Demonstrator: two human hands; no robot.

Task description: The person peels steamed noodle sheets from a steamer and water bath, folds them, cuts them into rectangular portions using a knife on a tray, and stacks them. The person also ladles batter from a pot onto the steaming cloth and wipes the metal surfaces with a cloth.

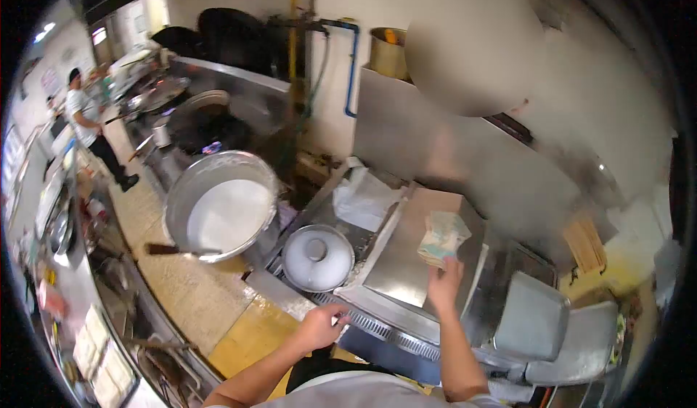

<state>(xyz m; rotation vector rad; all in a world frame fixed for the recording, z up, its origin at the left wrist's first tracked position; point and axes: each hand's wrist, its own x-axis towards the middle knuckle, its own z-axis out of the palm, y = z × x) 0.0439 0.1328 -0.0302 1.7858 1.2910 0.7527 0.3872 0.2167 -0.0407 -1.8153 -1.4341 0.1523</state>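
My right hand [444, 283] is closed on the near end of a folded pale cloth [443, 237] with bluish-green marks, over a flat stainless steel cover [399, 263]. My left hand [321, 327] is held low in front of my body, fingers curled, near the slotted front edge of the counter; a small light thing shows at its fingers, too small to name. Beyond that hand stands a round pot with a metal lid [317, 257]. A white cloth or bag [363, 196] lies behind the pot.
A large pot of white liquid [229, 215] stands at left, a dark-handled tool [170, 249] across its rim. Woks [229, 38] lean by the back wall. Metal lids [534, 313] are at right. A person [87, 121] stands in the aisle, far left. White slabs [102, 357] lie lower left.
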